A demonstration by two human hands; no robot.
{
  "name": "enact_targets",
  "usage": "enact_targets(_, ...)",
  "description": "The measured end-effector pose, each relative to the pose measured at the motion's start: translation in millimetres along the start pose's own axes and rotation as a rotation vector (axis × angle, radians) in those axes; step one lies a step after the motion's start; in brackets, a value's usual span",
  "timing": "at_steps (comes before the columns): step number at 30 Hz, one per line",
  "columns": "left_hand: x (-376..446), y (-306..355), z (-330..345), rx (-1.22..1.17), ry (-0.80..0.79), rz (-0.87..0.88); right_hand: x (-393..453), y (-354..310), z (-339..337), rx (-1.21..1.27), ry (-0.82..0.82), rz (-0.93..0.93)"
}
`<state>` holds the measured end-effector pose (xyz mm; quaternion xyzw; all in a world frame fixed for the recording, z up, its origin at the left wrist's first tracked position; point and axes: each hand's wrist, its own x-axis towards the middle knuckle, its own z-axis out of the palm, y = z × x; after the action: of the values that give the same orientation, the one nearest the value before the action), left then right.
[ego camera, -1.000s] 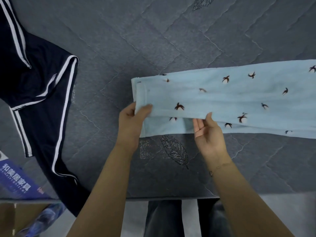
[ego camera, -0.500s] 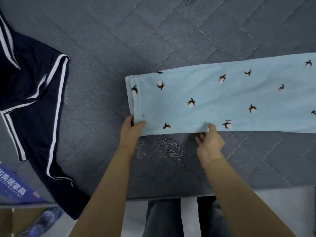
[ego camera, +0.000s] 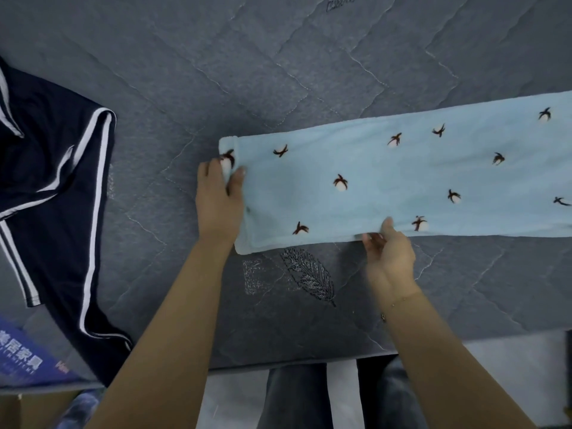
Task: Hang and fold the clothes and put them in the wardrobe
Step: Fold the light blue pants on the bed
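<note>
A grey quilted mattress (ego camera: 309, 72) carries folded light-blue patterned trousers (ego camera: 387, 187) and a navy striped garment (ego camera: 52, 193).

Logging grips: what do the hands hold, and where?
Both hold the blue garment: left hand pinches its left end, right hand its near edge.

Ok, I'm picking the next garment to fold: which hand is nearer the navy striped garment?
Left. The left hand grips the light blue garment's end nearest the navy striped garment; the right hand holds its near edge, farther away.
</note>
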<state>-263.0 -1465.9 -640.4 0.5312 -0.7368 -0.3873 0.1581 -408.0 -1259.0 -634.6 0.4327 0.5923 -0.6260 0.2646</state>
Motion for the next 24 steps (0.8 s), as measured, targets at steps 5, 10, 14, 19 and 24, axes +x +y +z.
enact_targets(5, 9, -12, 3, 0.066, -0.032, 0.030, 5, -4, -7, 0.148, -0.167, 0.222)
enact_targets(10, -10, -28, 9, -0.032, -0.109, -0.257, 20, 15, -19, 0.024, -0.131, 0.225)
enact_targets(14, -48, -34, 1, -0.002, -0.118, -0.370, 20, 20, -23, -0.009, -0.127, 0.169)
enact_targets(19, -92, -42, 4, -0.069, -0.297, -0.495, 1, 33, -17, -0.245, -0.255, 0.226)
enact_targets(24, -86, -46, -2, 0.164, -0.321, -0.392, -10, 40, -12, -0.679, -0.302, 0.185)
